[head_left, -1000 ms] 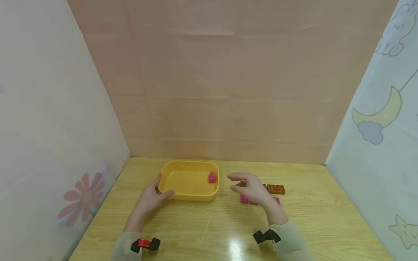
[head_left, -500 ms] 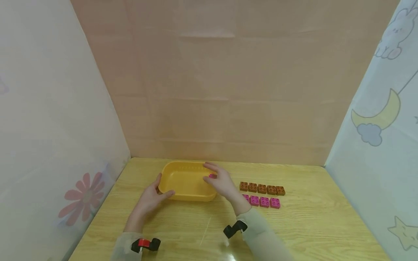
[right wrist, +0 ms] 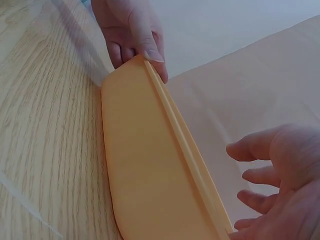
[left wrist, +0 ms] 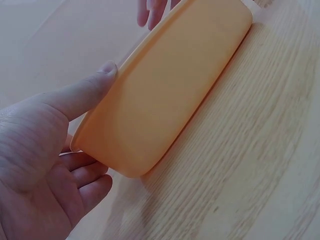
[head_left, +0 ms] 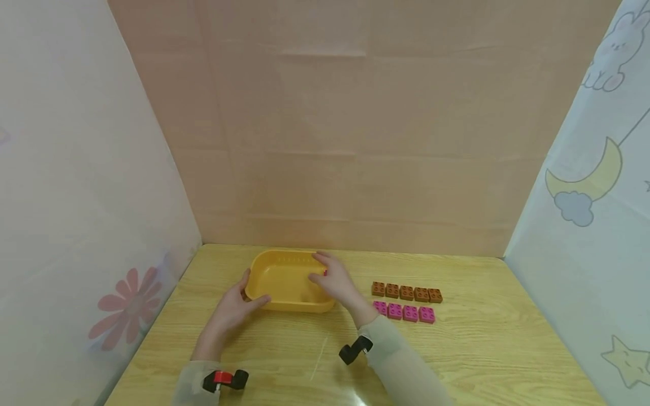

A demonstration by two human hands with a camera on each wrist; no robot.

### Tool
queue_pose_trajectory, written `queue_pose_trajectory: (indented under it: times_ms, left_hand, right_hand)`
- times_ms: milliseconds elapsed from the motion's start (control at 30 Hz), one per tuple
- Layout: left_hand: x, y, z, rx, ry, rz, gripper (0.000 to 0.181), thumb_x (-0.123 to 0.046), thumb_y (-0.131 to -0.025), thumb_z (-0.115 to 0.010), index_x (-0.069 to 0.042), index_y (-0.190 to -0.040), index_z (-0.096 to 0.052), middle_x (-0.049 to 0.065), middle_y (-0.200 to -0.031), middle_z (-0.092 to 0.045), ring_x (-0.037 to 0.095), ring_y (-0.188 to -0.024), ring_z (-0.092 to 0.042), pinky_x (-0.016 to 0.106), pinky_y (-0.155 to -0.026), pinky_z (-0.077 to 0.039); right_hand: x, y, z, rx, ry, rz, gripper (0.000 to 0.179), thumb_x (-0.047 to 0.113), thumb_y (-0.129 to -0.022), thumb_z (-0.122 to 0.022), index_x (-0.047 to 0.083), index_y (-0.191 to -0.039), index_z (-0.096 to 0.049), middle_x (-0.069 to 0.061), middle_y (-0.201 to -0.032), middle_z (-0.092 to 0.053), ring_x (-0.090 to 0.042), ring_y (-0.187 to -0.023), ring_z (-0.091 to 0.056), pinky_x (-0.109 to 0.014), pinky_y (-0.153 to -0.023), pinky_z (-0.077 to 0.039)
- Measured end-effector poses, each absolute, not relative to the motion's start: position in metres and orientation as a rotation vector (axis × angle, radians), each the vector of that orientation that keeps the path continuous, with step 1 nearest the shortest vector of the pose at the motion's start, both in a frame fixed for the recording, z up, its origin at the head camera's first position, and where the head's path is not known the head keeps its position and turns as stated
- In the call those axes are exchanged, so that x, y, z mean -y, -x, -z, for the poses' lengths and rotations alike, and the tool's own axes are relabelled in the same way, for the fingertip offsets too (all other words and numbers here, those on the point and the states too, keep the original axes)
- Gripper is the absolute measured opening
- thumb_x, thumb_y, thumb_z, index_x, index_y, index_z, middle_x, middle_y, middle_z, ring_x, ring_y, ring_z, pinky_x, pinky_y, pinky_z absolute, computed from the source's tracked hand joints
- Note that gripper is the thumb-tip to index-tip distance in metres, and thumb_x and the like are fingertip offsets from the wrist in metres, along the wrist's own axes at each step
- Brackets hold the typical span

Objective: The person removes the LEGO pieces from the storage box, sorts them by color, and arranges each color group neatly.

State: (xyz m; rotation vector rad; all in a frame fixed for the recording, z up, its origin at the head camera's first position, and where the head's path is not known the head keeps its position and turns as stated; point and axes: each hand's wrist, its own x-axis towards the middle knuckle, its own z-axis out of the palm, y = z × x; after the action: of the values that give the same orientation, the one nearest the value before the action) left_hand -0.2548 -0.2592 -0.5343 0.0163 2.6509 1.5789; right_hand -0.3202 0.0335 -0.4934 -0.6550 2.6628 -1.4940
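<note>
A shallow yellow plastic basket (head_left: 289, 306) stands on the wooden table. My left hand (head_left: 235, 307) grips its left end; in the left wrist view the thumb (left wrist: 95, 87) lies at the rim and the other fingers bend around the end. Over the basket's right end is my right hand (head_left: 339, 281), its fingers apart and loosely bent. Nothing shows between them in the right wrist view, where the hand (right wrist: 285, 185) is close to the rim; whether it touches cannot be told. A pink toy block (head_left: 325, 273) inside the basket is almost wholly hidden behind that hand.
Right of the basket, a row of several brown toy building blocks (head_left: 406, 292) lies behind a row of several pink ones (head_left: 403, 312). A tan back wall (head_left: 355, 169) closes the table's far edge, with patterned white panels (head_left: 574, 254) at both sides.
My right hand has moved left from in front of the block rows to over the basket's right end, uncovering both rows and covering the pink block inside. My left hand keeps its grip.
</note>
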Motion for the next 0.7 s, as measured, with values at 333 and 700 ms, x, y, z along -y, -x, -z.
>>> queue_pose_trajectory:
  times_ms: [333,700]
  left_hand:
    - [0.258,0.255,0.539,-2.670,-0.028,-1.565,0.111,-0.040,-0.096,-0.083,0.000,-0.170,-0.011,0.022,-0.175,-0.019,0.040,-0.155,-0.033,0.053,-0.124,-0.033]
    - [0.260,0.257,0.535,-2.661,-0.016,-1.572,0.110,-0.039,-0.097,-0.083,0.001,-0.170,-0.010,0.023,-0.175,-0.017,0.040,-0.156,-0.030,0.053,-0.125,-0.030]
  right_hand:
    - [-0.023,0.327,0.498,-2.689,0.594,1.386,0.068,0.018,-0.100,-0.072,-0.006,-0.158,-0.045,-0.034,-0.167,-0.029,-0.057,-0.157,-0.014,-0.069,-0.124,-0.024]
    - [-0.020,0.329,0.503,-2.689,0.828,1.131,0.062,0.023,-0.098,-0.074,0.003,-0.154,-0.056,-0.034,-0.173,-0.013,-0.059,-0.158,-0.001,-0.081,-0.117,-0.024]
